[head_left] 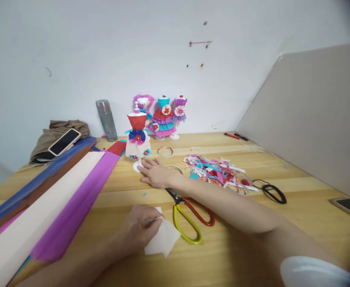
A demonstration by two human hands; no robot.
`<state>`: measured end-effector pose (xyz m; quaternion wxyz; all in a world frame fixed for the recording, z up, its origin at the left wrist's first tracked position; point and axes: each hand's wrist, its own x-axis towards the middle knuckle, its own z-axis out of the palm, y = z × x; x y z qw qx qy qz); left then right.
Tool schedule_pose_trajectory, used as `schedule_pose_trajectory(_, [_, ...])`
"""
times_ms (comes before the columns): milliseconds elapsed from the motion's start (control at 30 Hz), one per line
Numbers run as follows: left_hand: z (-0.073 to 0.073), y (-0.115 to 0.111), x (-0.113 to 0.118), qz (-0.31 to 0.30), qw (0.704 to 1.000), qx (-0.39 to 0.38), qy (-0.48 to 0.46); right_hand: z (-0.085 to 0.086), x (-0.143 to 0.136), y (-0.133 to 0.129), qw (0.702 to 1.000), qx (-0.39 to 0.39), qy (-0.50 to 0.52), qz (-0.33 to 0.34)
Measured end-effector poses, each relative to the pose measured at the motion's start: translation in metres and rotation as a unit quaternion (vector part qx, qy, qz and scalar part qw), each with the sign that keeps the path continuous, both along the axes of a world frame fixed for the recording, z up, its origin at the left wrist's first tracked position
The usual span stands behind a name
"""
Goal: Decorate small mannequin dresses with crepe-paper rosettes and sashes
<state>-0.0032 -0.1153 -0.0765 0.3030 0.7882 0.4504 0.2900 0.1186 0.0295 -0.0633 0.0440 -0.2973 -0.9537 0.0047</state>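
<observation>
My left hand (pixel 143 227) is closed on a piece of white paper (pixel 164 237), pinching its upper left part near the table's front. My right hand (pixel 155 173) reaches across with its fingers spread, touching the white round base (pixel 137 166) of the nearest dress form (pixel 137 137). That form wears a red top, a blue and pink rosette and a cream skirt. Under my right forearm lie scissors (pixel 177 199) with one yellow and one red handle, their blades partly hidden.
Long coloured paper strips (pixel 82 199) cover the left side. Behind are a bottle (pixel 106 119) and more dress forms (pixel 164 119). A ring (pixel 165 151), paper scraps (pixel 213 169) and a black cord (pixel 274 193) lie beyond my right arm; phones (pixel 64 142) rest at both sides.
</observation>
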Motion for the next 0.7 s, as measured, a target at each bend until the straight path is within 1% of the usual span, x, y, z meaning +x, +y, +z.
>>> schedule_pose_trajectory(100, [-0.002,0.001,-0.001,0.008,1.000,-0.012,0.000,0.000,-0.009,0.007,1.000,-0.016,-0.001,-0.013])
schedule_pose_trajectory(200, [0.000,0.002,-0.001,0.029,0.997,-0.056,-0.043,0.005,-0.010,0.011,0.999,-0.045,0.001,-0.002])
schedule_pose_trajectory(267, [0.003,0.003,-0.001,0.047,0.990,-0.102,-0.091,0.013,-0.005,0.010,0.998,-0.047,0.032,0.013])
schedule_pose_trajectory(333, [0.005,0.006,-0.003,0.063,0.975,-0.157,-0.144,0.024,0.005,0.004,0.995,-0.057,0.083,0.024])
schedule_pose_trajectory(367, [0.007,0.008,-0.004,0.071,0.967,-0.178,-0.171,0.029,0.012,0.000,0.990,-0.083,0.108,0.025])
schedule_pose_trajectory(400, [0.009,0.011,-0.006,0.080,0.958,-0.194,-0.196,0.035,0.019,-0.006,0.983,-0.130,0.128,0.019])
schedule_pose_trajectory(467, [0.016,0.020,-0.011,0.102,0.945,-0.197,-0.241,0.043,0.033,-0.018,0.951,-0.246,0.186,-0.012])
schedule_pose_trajectory(533, [0.029,0.030,-0.017,0.115,0.935,-0.194,-0.274,0.047,0.045,-0.030,0.898,-0.350,0.266,0.001])
schedule_pose_trajectory(633, [0.059,0.044,-0.023,0.146,0.932,-0.135,-0.302,0.043,0.055,-0.039,0.802,-0.468,0.370,0.022])
schedule_pose_trajectory(667, [0.072,0.047,-0.024,0.158,0.929,-0.110,-0.316,0.039,0.056,-0.041,0.779,-0.490,0.390,0.016])
schedule_pose_trajectory(700, [0.085,0.048,-0.023,0.162,0.928,-0.086,-0.324,0.034,0.056,-0.042,0.771,-0.496,0.399,0.008])
